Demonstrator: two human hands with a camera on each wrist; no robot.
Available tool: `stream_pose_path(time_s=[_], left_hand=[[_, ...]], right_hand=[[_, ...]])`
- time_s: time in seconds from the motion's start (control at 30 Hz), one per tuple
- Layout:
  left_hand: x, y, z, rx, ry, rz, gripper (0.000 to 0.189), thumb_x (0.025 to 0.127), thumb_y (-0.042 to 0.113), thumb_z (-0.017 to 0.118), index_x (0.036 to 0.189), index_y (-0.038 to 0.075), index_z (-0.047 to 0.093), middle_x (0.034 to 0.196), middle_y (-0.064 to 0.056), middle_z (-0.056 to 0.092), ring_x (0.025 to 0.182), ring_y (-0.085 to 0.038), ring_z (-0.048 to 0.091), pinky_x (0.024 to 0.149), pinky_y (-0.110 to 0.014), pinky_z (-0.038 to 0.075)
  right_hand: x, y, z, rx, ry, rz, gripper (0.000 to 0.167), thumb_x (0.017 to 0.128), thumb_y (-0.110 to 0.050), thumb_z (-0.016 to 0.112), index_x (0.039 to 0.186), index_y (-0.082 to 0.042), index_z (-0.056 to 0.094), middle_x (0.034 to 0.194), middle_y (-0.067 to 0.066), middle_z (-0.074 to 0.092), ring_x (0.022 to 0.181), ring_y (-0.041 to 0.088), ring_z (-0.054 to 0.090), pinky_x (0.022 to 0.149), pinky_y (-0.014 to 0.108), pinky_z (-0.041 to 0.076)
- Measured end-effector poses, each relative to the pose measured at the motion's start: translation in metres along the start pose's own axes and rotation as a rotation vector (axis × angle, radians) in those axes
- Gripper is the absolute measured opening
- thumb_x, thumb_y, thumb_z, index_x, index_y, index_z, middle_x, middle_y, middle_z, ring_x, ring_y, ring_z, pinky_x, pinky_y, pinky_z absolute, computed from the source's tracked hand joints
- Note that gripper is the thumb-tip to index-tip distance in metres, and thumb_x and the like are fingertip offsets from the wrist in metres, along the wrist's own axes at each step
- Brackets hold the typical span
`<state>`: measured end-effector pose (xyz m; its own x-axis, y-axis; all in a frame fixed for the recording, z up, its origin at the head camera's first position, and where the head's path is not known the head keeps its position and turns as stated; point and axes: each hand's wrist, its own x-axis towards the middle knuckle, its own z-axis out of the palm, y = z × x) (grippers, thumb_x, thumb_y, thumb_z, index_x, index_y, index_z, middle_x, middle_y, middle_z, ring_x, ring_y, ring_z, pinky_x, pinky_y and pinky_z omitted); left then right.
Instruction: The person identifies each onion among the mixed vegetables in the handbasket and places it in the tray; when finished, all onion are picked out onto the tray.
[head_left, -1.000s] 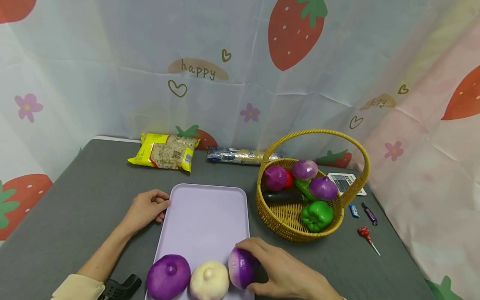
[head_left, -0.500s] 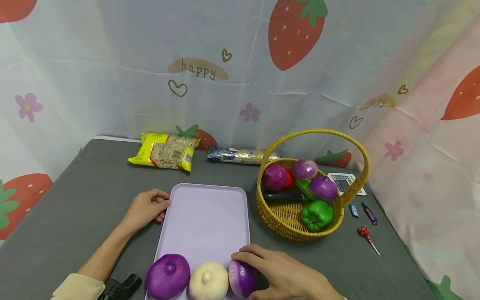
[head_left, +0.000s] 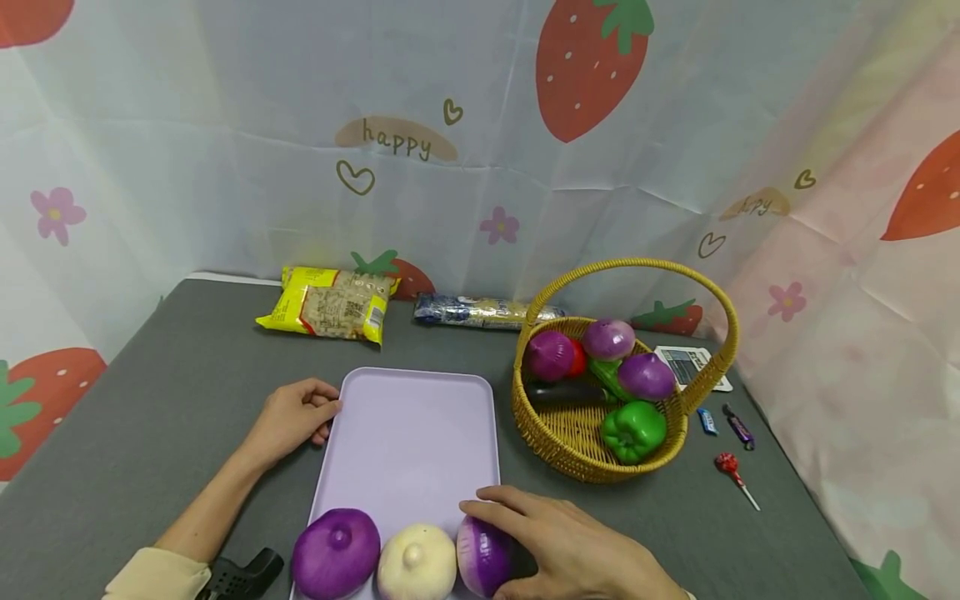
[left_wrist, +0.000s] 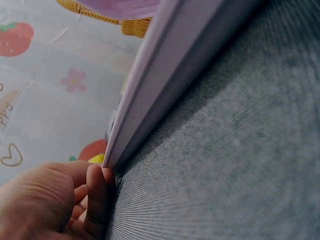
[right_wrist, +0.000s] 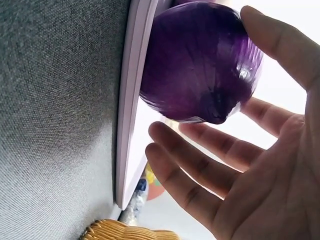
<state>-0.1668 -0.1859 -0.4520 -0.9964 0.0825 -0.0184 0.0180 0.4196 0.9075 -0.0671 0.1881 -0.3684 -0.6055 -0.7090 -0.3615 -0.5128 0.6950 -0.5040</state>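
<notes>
Slightly nearer me than a second ago, a glossy round purple-and-white onion [head_left: 482,557] sits on the smooth rectangular lilac tray [head_left: 416,442], within the spread, loosened fingers of my right hand [head_left: 573,542]. Left of them lies a round cream bulb [head_left: 417,562]. My left hand [head_left: 288,423] pinches the tray's rim; beyond my right fingers stands a yellow woven basket [head_left: 528,427].

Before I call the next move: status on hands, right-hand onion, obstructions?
Left hand pinching tray edge. Right hand around purple onion on tray, grip unclear. White bulb close beside it.
</notes>
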Motion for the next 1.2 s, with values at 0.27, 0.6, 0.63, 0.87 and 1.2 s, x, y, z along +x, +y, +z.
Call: stream_pose_path(time_s=[0.27,0.6,0.63,0.87,1.2], left_hand=[[0.002,-0.004,0.001,0.006,0.002,-0.009,0.028,0.094,0.015,0.063,0.113,-0.006,0.063,0.083,-0.011,0.068,0.057,-0.01,0.062,0.054,-0.026,0.059],[0.001,-0.003,0.001,0.002,0.0,-0.006,0.027,0.094,0.013,0.062,0.113,-0.006,0.062,0.083,-0.012,0.068,0.057,-0.01,0.062,0.053,-0.026,0.059],[0.001,-0.002,0.001,0.003,0.0,-0.003,0.027,0.094,0.013,0.062,0.113,-0.007,0.062,0.083,-0.012,0.068,0.057,-0.01,0.062,0.053,-0.026,0.059],[0.0,-0.001,0.001,0.008,0.003,-0.001,0.027,0.093,0.013,0.062,0.112,-0.006,0.062,0.082,-0.011,0.068,0.056,-0.01,0.062,0.053,-0.026,0.059],[0.001,-0.003,0.0,0.012,0.001,0.002,0.028,0.094,0.014,0.063,0.113,-0.006,0.062,0.083,-0.012,0.069,0.057,-0.01,0.062,0.053,-0.026,0.058]], right_hand=[[0.0,-0.001,0.0,0.002,-0.007,0.005,0.072,0.087,-0.061,0.062,0.149,-0.047,0.027,0.155,-0.008,0.037,0.135,0.023,0.047,0.102,0.056,0.049],[-0.004,-0.002,-0.003,-0.064,0.07,-0.009,0.071,0.087,-0.066,0.058,0.149,-0.046,0.029,0.154,-0.007,0.038,0.137,0.022,0.045,0.105,0.057,0.046],[-0.005,-0.001,-0.004,-0.088,0.106,-0.027,0.071,0.087,-0.067,0.057,0.149,-0.044,0.031,0.153,-0.006,0.04,0.136,0.021,0.046,0.105,0.055,0.047],[-0.012,0.009,-0.021,-0.198,0.46,-0.043,0.061,0.09,-0.059,0.059,0.144,-0.035,0.044,0.142,-0.008,0.051,0.127,0.013,0.054,0.103,0.044,0.052],[-0.02,0.048,-0.054,-0.306,0.995,-0.033,0.042,0.085,-0.013,0.074,0.124,-0.009,0.062,0.125,0.005,0.062,0.115,0.021,0.059,0.093,0.042,0.054]])
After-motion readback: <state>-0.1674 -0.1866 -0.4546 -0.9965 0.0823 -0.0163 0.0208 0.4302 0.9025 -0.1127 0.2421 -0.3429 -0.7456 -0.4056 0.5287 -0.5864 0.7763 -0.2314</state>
